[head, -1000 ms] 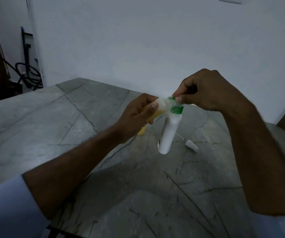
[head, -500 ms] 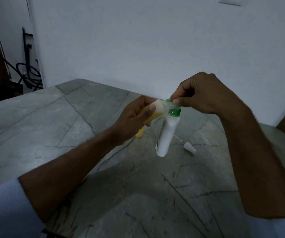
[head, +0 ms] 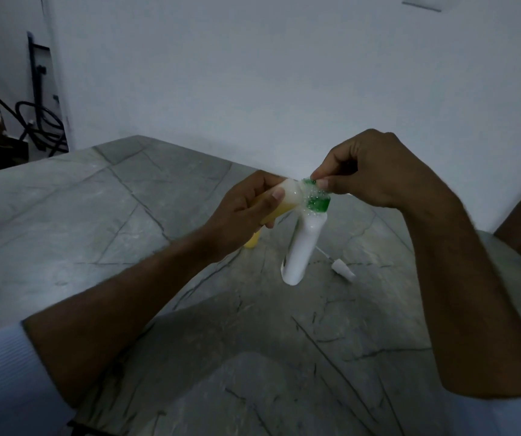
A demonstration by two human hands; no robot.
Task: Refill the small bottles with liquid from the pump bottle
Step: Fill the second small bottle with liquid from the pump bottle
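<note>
**Q.** What did the left hand [head: 246, 212] hold, and how would that thing handle?

**A.** Its fingers were curled round a small bottle [head: 281, 199], translucent, part filled with yellow liquid, tilted with its mouth to the right. It looked to be light, thin plastic that would give under a squeeze, so a grip round the middle of the body suited it, as shown. A yellow object [head: 252, 239] showed just under that hand; whether it was a second small bottle could not be told.

**Q.** And to the right of it?

**A.** A white bottle [head: 301, 247] with a green neck [head: 317, 204] was held above the marble table [head: 127, 215], its base low and clear of the surface. Foam bubbles covered the neck, where it met the mouth of the small bottle. The wet neck was judged slippery, the stiffer white body the safer place to take hold.

**Q.** What was the right hand [head: 375, 171] doing?

**A.** It pinched the top of the green neck between thumb and fingertips, the other fingers curled.

**Q.** What lay farther right?

**A.** A white pump head [head: 342, 269] with its thin dip tube lay on the table, right of the white bottle.

**Q.** The count?

**A.** One small bottle for certain, one white bottle, one pump head, two hands.
</note>
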